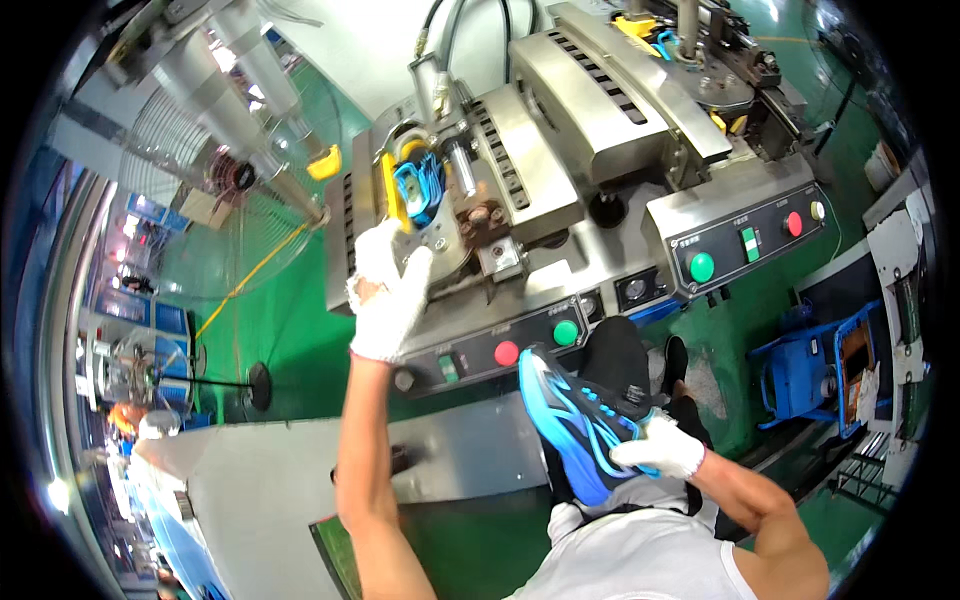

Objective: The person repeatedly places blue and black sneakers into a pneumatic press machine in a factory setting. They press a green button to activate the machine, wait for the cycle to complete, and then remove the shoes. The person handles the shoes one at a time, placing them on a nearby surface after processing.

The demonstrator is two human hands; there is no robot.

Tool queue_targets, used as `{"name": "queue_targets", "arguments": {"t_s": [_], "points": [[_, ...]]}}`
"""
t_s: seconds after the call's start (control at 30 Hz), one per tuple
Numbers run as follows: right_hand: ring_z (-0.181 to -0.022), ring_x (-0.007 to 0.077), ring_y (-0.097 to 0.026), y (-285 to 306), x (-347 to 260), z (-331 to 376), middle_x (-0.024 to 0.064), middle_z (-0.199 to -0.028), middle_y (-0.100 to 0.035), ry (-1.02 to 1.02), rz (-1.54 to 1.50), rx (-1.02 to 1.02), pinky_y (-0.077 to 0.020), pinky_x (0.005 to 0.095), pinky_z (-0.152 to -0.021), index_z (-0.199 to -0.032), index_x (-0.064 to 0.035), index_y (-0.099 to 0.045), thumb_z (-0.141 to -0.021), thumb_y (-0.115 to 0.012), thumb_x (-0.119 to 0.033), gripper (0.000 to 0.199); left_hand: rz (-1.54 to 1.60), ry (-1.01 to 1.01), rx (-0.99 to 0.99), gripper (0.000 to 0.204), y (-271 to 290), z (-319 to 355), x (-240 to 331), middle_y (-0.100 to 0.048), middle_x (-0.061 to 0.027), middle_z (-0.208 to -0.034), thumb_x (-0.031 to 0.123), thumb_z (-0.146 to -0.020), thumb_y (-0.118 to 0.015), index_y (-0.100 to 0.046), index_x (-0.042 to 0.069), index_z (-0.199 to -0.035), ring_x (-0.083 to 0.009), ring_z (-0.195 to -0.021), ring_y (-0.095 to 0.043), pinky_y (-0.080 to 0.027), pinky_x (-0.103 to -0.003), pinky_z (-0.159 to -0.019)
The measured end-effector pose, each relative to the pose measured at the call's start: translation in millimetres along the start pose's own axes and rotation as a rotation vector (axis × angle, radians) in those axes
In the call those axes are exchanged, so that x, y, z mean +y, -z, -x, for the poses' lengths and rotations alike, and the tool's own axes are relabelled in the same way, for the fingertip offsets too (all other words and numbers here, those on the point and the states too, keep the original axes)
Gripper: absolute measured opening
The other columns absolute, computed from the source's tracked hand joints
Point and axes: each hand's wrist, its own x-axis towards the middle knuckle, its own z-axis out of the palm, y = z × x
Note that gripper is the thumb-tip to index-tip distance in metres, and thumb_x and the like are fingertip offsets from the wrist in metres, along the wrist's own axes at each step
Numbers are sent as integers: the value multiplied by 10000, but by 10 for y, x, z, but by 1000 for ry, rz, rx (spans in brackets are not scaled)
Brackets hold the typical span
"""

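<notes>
Two gloved hands are working: our left hand [388, 290] is pressing the upper-centre machine clamp [415, 190]; our right hand [660, 447] is pinching the light, flexible blue shoe [570, 420] by its heel, lower centre.

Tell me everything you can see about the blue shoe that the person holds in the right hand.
The blue shoe is a sports shoe with a light and dark blue upper, wavy pale lines along its side and a black collar. The material looks synthetic. It lies tilted, toe toward the upper left, near the person's body, below the machine's control panel. The gloved right hand grips it at the heel end. Its sole is not visible.
</notes>
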Motion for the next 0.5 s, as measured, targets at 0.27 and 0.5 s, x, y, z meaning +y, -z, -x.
{"name": "queue_targets", "arguments": {"t_s": [0.27,0.5], "points": [[-1122,180,-623,461,330,516,86,-1423,-626,324,-297,278,-539,381,-991,-1615,-3,-395,-797,-887,-143,965,-148,580,-179,909,-1559,-1350,-1034,-637,-303,-1365,559,-842,-790,-466,-54,-1430,-431,-1262,-634,-493,-466,-1087],[-1315,215,-565,590,516,392,91,-1491,-575,376,-301,365,-495,418,-1104,-1599,-23,-408,-727,-843,-15,974,-238,610,-235,851,-1249,-1812,-1214,-654,-311,-1344,532,-797,-830,-555,-73,-1328,-437,-1257,-648,-500,-481,-1065]]}}
